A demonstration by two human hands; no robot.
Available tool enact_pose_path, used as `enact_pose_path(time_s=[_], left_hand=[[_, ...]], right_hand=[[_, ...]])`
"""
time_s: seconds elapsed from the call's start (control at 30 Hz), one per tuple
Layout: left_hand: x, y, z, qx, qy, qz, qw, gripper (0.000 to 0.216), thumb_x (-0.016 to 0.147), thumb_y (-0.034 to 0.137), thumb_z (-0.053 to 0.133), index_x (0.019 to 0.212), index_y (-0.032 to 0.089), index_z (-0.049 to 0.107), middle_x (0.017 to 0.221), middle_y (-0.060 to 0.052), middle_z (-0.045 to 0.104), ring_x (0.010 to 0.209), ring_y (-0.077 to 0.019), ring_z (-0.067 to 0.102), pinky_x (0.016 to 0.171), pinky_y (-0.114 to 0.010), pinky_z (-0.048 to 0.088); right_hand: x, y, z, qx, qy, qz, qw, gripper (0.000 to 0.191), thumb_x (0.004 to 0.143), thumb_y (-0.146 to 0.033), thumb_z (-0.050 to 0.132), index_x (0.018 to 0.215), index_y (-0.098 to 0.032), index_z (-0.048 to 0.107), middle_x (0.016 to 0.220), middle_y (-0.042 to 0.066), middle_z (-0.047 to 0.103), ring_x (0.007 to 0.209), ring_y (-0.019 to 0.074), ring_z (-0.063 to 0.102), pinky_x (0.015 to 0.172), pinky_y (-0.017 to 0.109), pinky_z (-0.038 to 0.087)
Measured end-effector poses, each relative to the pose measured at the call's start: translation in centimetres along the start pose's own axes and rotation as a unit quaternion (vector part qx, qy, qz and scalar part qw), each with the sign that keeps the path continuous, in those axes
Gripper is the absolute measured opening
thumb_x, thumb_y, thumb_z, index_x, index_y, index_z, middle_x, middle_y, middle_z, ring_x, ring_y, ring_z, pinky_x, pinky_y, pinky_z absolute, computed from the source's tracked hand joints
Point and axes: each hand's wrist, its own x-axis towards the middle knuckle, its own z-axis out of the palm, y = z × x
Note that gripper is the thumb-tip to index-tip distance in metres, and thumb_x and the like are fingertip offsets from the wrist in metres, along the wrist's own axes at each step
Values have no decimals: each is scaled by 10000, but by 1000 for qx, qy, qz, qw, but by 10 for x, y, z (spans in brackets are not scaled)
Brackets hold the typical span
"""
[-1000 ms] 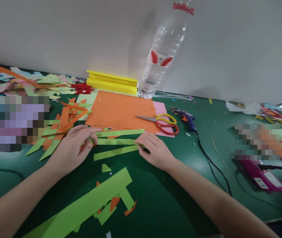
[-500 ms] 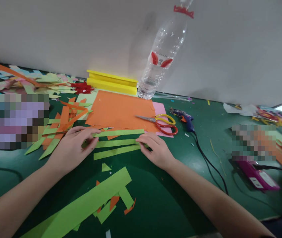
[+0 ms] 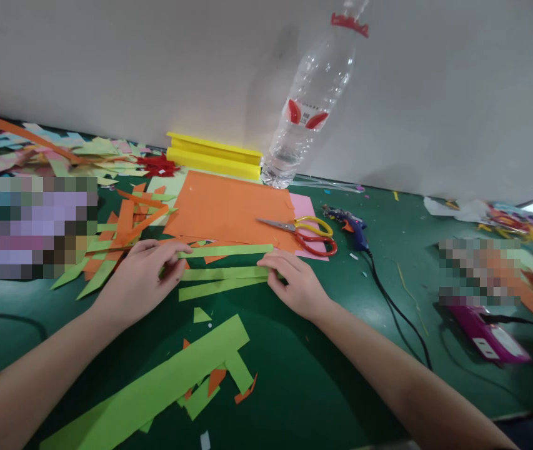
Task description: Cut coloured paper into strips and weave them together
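Note:
Three narrow green paper strips lie side by side in front of me. My left hand (image 3: 147, 275) is closed in a pinch at the left end of the middle paper strip (image 3: 224, 274). At that strip's other end, my right hand (image 3: 297, 281) pinches with thumb and forefinger. The upper paper strip (image 3: 229, 250) runs from the left fingertips to just above the right hand. Below, the lower paper strip (image 3: 222, 289) touches the middle one near the right fingers. Nearer to me are a wide green paper piece (image 3: 154, 387) and small green and orange scraps.
Scissors (image 3: 301, 232) rest on orange paper (image 3: 229, 203). Beyond stand a clear plastic bottle (image 3: 313, 81) and a folded yellow paper piece (image 3: 214, 159). A corded glue gun (image 3: 353, 228) lies right, past it a purple device (image 3: 488, 331). Cut strips (image 3: 125, 219) are heaped left.
The middle strip's left end has shifted slightly down, closer to the lower strip. Both hands keep nearly the same place, and the whole view has shifted a little.

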Motion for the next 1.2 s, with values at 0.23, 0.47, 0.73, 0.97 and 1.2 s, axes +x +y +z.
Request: enact_pose_path(time_s=[0.23, 0.47, 0.73, 0.97, 1.2], left_hand=[[-1, -3, 1, -4, 12, 19, 1000, 191, 950, 293, 415, 935, 239, 598, 765, -9, 684, 661, -177, 602, 838, -437, 460], [-1, -5, 0, -8, 18, 13, 1000, 201, 941, 298, 437, 889, 244, 624, 743, -19, 660, 705, -199, 576, 774, -426, 447], [0, 2, -1, -46, -65, 63, 995, 159, 938, 328, 504, 1000, 242, 623, 1007, -39, 673, 1005, -246, 586, 908, -432, 414], [0, 4, -1, -51, -111, 112, 986, 251, 894, 424, 599, 1086, 266, 631, 1185, -56, 618, 1174, -274, 507, 983, -445, 399], [1, 5, -3, -59, -100, 179, 977, 181, 919, 370, 593, 1054, 256, 634, 1067, -4, 674, 1074, -199, 572, 1043, -388, 332]], right_hand=[[-1, 2, 0, -20, 34, 38, 998, 259, 850, -57, 490, 1018, -213, 610, 936, 64, 707, 902, 198, 674, 811, 373, 553], [2, 3, -1, -16, 26, 71, 997, 253, 843, -71, 497, 1024, -224, 587, 936, 65, 692, 906, 220, 659, 807, 400, 539], [2, 2, -2, -19, 5, 91, 996, 229, 850, -125, 517, 1067, -182, 560, 1010, 110, 667, 982, 246, 625, 864, 440, 512], [2, 2, -2, 6, 5, 71, 997, 286, 803, -33, 475, 1009, -210, 566, 906, 58, 674, 835, 200, 637, 794, 396, 515], [2, 1, -2, 13, -5, 70, 997, 223, 824, -63, 494, 978, -206, 568, 907, 64, 681, 863, 204, 633, 832, 413, 498]])
